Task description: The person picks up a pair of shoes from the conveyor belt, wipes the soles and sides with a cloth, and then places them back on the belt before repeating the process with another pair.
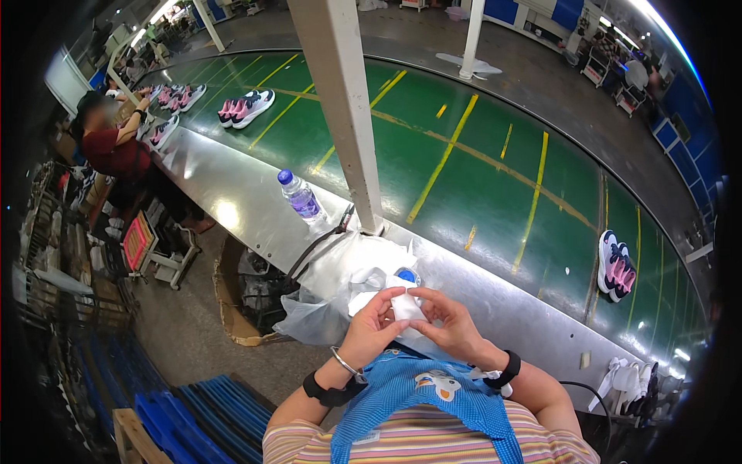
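Apron (pixel 433 394): blue, over a striped shirt, nearest the camera.
Left hand (pixel 372 325): fingers pinched on the white pad (pixel 405 306).
Right hand (pixel 450 325): fingers pinched on the pad's other side.
Pad: between both hands, above the plastic bag (pixel 332 278).
Around: bottle (pixel 301 198) beside the post (pixel 344 108); shoes (pixel 616 267) on the green belt (pixel 479 155).

Both forearms come up from the lower edge and bend inward, meeting in front of the chest. The left hand (pixel 372 325) is curled, its fingers (pixel 390 298) and thumb pinched together at the tips. The right hand (pixel 452 325) mirrors it, palm turned toward the left, fingers (pixel 425 298) bent and closed in a pinch, as far as the small view shows. The fingertips of the two hands nearly touch. Each wrist carries a dark band; the left also wears a thin bracelet.
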A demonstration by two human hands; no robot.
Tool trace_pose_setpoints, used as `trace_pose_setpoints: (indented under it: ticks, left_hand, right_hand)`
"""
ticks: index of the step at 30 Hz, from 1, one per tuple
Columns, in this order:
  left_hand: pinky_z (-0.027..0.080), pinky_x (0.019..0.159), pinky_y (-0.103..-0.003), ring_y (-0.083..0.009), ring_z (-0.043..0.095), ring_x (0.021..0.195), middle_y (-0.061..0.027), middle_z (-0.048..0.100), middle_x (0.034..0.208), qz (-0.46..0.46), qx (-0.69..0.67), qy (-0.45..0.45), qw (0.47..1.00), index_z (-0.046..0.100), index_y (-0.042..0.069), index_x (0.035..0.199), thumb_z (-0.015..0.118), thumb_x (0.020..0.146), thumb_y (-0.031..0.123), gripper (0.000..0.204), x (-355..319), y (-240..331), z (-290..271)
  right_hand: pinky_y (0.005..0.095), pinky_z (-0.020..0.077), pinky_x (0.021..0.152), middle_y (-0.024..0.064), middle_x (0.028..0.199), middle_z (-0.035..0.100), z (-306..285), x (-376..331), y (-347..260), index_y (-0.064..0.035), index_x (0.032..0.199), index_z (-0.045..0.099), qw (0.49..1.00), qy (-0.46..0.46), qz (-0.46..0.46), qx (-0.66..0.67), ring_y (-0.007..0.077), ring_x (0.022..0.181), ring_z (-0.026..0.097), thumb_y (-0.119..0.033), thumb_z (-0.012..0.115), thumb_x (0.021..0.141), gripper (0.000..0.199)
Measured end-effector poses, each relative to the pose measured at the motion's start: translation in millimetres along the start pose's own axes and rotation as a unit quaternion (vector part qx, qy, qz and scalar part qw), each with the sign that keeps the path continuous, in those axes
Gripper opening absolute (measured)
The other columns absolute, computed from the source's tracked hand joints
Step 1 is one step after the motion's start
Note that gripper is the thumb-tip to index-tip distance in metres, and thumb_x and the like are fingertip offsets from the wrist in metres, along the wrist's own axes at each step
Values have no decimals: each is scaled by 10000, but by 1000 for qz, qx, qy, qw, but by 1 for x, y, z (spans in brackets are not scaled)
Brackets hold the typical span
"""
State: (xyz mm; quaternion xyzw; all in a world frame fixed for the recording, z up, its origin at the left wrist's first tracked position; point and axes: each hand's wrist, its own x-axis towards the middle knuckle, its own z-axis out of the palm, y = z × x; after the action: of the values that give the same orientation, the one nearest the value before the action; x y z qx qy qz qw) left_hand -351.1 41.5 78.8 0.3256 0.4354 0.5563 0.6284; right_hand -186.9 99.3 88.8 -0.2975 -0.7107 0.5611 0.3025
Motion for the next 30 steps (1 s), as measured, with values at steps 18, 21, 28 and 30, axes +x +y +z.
trace_pose_setpoints:
  ticks: [18, 21, 28, 30]
  left_hand:
    - [419, 651, -191, -55, 505, 700, 20, 552, 772, -105, 65, 8, 992, 611, 27, 946, 558, 854, 131, 149, -6, 3, -26]
    - [439, 664, -201, -65, 525, 705, 22, 555, 792, -131, -77, 29, 988, 569, 38, 985, 527, 875, 140, 156, -2, -4, -27]
    - [487, 773, -245, -103, 571, 819, -35, 561, 962, -92, -247, 57, 963, 504, 43, 1001, 509, 878, 112, 141, -1, -27, -37]
    - [478, 805, -249, -107, 563, 853, -24, 552, 975, -119, -230, 58, 964, 498, 53, 998, 520, 873, 112, 140, -1, -28, -36]
  right_hand:
    - [215, 428, 698, 34, 888, 548, 17, 12, 24, -20, 990, 519, 937, 4, 177, 302, 55, 846, 495, -93, 544, 862, 149]
    - [229, 433, 691, 42, 893, 550, 28, 18, 27, -36, 967, 537, 968, 81, 91, 220, 78, 830, 512, -42, 563, 829, 141]
    - [287, 465, 736, 115, 957, 575, 37, 25, 7, -50, 997, 581, 984, 57, -96, -135, 251, 881, 581, 35, 608, 729, 283]
    - [292, 473, 720, 116, 927, 586, 36, 24, 13, -46, 987, 589, 986, 49, -98, -123, 254, 854, 590, 46, 609, 720, 283]
